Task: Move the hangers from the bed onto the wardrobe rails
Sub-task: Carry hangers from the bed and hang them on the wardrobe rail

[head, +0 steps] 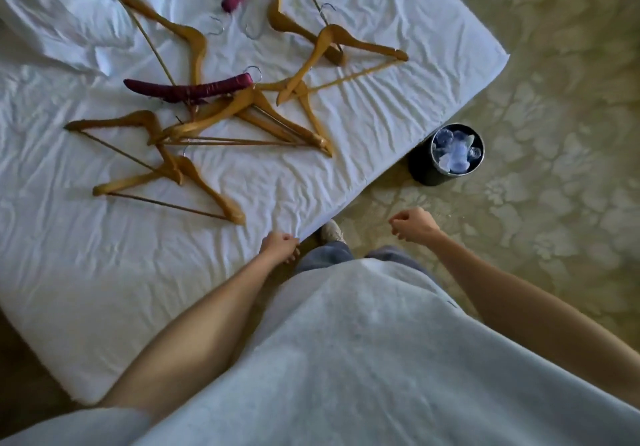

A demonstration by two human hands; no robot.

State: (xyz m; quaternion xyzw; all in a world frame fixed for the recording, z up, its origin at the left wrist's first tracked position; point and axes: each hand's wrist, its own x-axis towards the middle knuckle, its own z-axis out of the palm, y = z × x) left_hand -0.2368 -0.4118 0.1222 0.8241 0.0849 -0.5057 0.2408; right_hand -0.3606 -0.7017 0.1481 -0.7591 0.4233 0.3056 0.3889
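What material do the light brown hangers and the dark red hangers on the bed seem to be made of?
Light brown triangular hangers: apparently varnished wood, with a slight sheen, thin crossbars and silver metal hooks. Dark red curved hanger: seemingly padded and wrapped in satin-like fabric; shiny gathered ridges show, and its core is hidden.

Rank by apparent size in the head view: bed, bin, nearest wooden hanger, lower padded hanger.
1. bed
2. nearest wooden hanger
3. lower padded hanger
4. bin
Hangers two and three look close, and depth differs.
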